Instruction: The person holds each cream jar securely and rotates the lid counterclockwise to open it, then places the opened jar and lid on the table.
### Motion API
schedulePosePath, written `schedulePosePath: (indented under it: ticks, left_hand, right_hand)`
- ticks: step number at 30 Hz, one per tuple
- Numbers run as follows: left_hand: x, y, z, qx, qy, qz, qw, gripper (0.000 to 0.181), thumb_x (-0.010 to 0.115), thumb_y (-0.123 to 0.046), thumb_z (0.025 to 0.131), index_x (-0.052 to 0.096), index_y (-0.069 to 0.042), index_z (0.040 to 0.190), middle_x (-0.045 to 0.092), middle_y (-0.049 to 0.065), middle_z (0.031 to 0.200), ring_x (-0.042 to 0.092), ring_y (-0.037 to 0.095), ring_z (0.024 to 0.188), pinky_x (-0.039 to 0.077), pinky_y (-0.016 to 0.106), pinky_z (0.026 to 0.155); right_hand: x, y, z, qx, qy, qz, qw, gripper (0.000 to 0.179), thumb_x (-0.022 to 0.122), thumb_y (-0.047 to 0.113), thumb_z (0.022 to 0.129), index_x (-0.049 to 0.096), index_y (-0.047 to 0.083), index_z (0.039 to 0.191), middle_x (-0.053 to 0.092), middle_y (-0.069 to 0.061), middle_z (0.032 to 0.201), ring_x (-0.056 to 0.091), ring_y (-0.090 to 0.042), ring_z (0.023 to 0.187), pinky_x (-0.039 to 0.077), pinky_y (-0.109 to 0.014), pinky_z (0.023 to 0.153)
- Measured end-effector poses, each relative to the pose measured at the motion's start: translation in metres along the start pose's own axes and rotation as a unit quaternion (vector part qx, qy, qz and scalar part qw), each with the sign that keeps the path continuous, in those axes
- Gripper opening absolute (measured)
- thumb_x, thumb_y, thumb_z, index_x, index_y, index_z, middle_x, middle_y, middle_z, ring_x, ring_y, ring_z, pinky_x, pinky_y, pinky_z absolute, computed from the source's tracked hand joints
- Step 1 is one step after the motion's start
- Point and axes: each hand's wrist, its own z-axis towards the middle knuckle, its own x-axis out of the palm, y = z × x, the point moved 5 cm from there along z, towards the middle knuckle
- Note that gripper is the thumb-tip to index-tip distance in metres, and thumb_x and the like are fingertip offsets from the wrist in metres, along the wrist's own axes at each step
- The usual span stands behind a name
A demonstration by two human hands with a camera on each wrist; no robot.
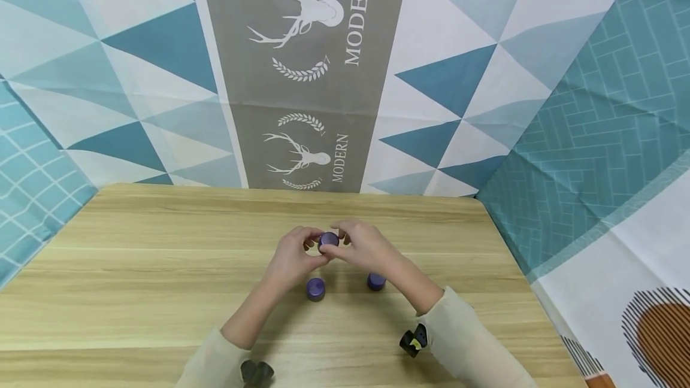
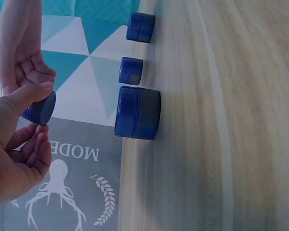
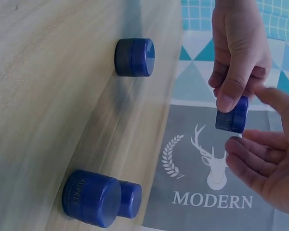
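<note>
A small round jar [image 1: 328, 241], purple in the head view and deep blue in the wrist views, is between both hands above the table. My left hand [image 1: 295, 259] pinches its darker body, thumb pressed to the side in the right wrist view. From the other side, my right hand [image 1: 366, 247] curls its thumb and fingers round the lid [image 3: 239, 115]. Two similar lidded jars stand below: one [image 1: 315, 289] near the left wrist, another [image 1: 376, 281] partly under the right forearm. Both wrist views show a third standing jar [image 2: 130, 70]; the right arm hides it in the head view.
The wood-grain table [image 1: 135, 292] ends at a back wall hung with triangle-patterned cloth [image 1: 431, 94] and a grey deer panel [image 1: 302, 88]. Black wrist cameras [image 1: 414, 340] sit by the sleeves. Pale lettering marks one standing jar [image 3: 91, 197].
</note>
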Motion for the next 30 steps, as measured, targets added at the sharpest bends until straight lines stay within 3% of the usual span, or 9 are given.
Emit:
schedulePosePath:
  ticks: [6,12,17,24,30]
  left_hand:
    - [0.000,-0.001,-0.003,0.003,-0.011,-0.007,0.9999,0.036,0.082,-0.017,0.067,0.068,-0.005,0.098,0.064,0.003,0.089,0.060,0.024,0.084,0.052,0.034,0.076]
    - [-0.001,-0.004,-0.005,0.004,-0.009,-0.013,0.9999,0.032,0.080,-0.016,0.068,0.069,-0.005,0.096,0.064,0.003,0.087,0.060,0.025,0.084,0.052,0.038,0.075]
    - [-0.002,-0.005,-0.006,-0.005,-0.008,-0.015,0.9998,0.033,0.081,-0.020,0.069,0.069,-0.007,0.096,0.064,0.003,0.089,0.060,0.025,0.084,0.051,0.034,0.074]
    - [-0.002,-0.004,-0.008,-0.005,-0.016,-0.007,0.9998,0.033,0.083,-0.020,0.067,0.069,-0.007,0.094,0.064,0.001,0.087,0.058,0.023,0.082,0.047,0.027,0.072]
    - [0.000,-0.003,-0.009,0.005,-0.013,-0.007,0.9999,0.031,0.081,-0.018,0.068,0.068,-0.006,0.094,0.064,0.002,0.087,0.059,0.024,0.082,0.048,0.027,0.072]
  right_hand:
    - [-0.005,0.005,0.000,-0.024,-0.008,-0.018,0.9995,0.028,0.070,0.031,0.083,0.069,0.008,0.099,0.065,-0.004,0.080,0.056,-0.010,0.070,0.044,-0.019,0.059]
    - [-0.005,0.009,-0.004,-0.059,0.026,-0.015,0.9978,0.033,0.067,0.017,0.082,0.065,0.006,0.113,0.064,-0.007,0.097,0.063,-0.021,0.087,0.051,-0.025,0.074]
    - [-0.009,0.008,-0.005,-0.027,0.032,0.006,0.9991,0.041,0.068,0.021,0.083,0.060,0.005,0.121,0.063,-0.009,0.110,0.062,-0.021,0.092,0.051,-0.029,0.076]
    - [-0.008,0.007,-0.002,-0.013,0.012,-0.005,0.9998,0.031,0.071,0.030,0.082,0.069,0.008,0.104,0.064,-0.004,0.082,0.056,-0.013,0.071,0.043,-0.020,0.058]
    - [-0.004,0.012,-0.003,-0.060,0.050,-0.022,0.9967,0.033,0.067,0.015,0.083,0.066,0.006,0.114,0.065,-0.008,0.099,0.062,-0.020,0.082,0.048,-0.019,0.066]
